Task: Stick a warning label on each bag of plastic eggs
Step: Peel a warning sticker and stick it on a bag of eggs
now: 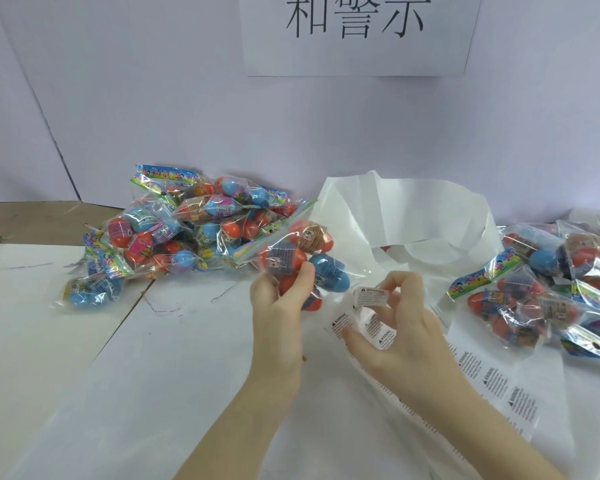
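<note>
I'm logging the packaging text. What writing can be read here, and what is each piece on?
"和警示": white paper sign on the wall; cut off at the top.
"WARNING": label pinched in the right hand; its small print is unreadable.
"WARNING": label sheets on the table; small print unreadable.
Egg wrappers and bag headers: too blurred.

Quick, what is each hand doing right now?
Left hand: grips a bag of plastic eggs.
Right hand: pinches a warning label at its fingertips.
</note>
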### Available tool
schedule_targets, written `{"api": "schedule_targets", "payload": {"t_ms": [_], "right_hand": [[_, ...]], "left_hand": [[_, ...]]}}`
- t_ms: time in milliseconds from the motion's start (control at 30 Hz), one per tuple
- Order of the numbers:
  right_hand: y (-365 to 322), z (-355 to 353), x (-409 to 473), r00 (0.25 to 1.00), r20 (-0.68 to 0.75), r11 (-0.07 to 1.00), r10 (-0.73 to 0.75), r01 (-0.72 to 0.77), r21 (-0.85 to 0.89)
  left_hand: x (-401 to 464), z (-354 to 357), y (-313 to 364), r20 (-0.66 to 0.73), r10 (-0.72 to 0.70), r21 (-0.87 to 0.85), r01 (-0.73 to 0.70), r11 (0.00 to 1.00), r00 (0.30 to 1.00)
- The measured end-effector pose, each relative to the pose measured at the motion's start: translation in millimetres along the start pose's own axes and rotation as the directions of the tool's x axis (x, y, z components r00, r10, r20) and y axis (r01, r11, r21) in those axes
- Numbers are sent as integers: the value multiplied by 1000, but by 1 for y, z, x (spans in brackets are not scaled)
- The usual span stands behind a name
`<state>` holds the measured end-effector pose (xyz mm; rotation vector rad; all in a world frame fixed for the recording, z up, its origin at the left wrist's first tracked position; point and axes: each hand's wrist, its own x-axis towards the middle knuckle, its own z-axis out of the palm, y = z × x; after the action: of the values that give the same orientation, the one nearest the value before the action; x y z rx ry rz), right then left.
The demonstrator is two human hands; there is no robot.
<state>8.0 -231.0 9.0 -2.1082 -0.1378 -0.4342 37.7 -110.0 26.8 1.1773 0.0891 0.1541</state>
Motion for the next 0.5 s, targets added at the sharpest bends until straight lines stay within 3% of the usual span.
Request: {"api": "schedule_targets", "payload": {"t_ms": [133, 233, 300, 500], "right_hand": [[-4, -5, 6, 990, -53, 942, 128, -104, 319], [-12, -13, 10, 975, -54, 811, 216, -149, 566], [-17, -20, 12, 968, -14, 739, 251, -182, 649], [-18, -30, 15, 960, 150, 546, 238, -260, 796]], "left_hand": [[0, -1, 4, -136, 245, 79, -236, 968, 960], [-1, -3, 8, 38, 160, -46, -158, 986, 986], [-3, -3, 8, 159, 97, -39, -92, 995, 982], [-6, -3, 13, 231, 59, -72, -44, 996, 971]]}}
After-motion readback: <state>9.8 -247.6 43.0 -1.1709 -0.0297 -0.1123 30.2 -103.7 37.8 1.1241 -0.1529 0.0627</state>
